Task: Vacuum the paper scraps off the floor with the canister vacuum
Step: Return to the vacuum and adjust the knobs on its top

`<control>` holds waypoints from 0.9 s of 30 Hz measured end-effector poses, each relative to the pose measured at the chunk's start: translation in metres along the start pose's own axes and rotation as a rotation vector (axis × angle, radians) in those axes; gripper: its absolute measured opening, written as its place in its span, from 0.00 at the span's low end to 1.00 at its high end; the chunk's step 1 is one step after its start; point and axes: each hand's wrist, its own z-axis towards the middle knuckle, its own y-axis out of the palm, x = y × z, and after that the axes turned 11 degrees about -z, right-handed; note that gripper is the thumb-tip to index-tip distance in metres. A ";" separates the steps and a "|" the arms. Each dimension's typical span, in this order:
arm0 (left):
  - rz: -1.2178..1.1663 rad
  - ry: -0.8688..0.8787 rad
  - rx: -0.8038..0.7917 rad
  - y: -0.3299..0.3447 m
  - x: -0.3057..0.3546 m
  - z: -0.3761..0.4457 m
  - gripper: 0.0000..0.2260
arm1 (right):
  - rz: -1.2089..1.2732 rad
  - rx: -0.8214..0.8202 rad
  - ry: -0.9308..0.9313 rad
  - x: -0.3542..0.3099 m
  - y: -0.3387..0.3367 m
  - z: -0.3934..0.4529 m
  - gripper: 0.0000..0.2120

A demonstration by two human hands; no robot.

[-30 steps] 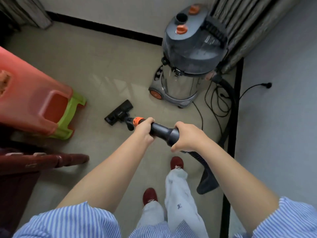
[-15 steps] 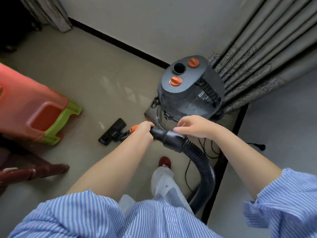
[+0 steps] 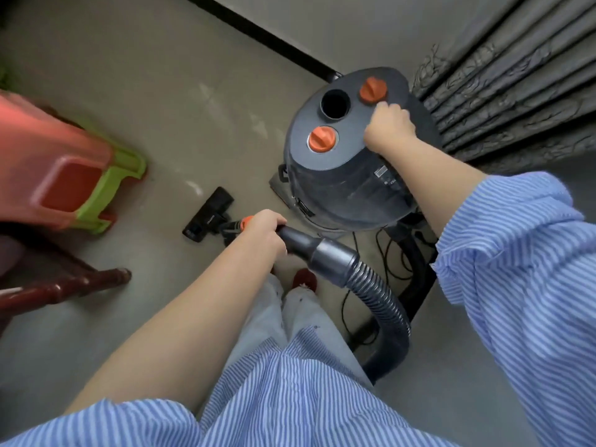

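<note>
The grey canister vacuum stands by the wall, with two orange knobs and an open round port on its lid. My right hand is curled over the handle on the lid, beside the far orange knob. My left hand grips the dark wand just behind its orange collar. The black floor head lies on the beige floor in front of my left hand. A ribbed hose loops from the wand down past my right leg. I see no paper scraps.
Stacked red and green plastic stools stand at the left. A dark wooden furniture leg lies below them. Grey curtains hang at the upper right. Black power cord is coiled beside the canister.
My right hand left the wand's cuff and reached up onto the canister's lid. My left hand kept its grip on the wand. The view has moved closer to the canister.
</note>
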 end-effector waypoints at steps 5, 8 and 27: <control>-0.014 -0.037 -0.030 0.025 0.002 0.017 0.09 | 0.003 0.161 0.004 -0.004 0.000 0.063 0.20; 0.006 -0.022 0.036 0.034 0.003 0.021 0.05 | -0.039 0.137 -0.027 -0.003 -0.004 0.094 0.19; -0.227 -0.150 -0.052 0.051 -0.007 0.016 0.13 | 0.130 0.096 -0.365 0.023 0.012 0.086 0.28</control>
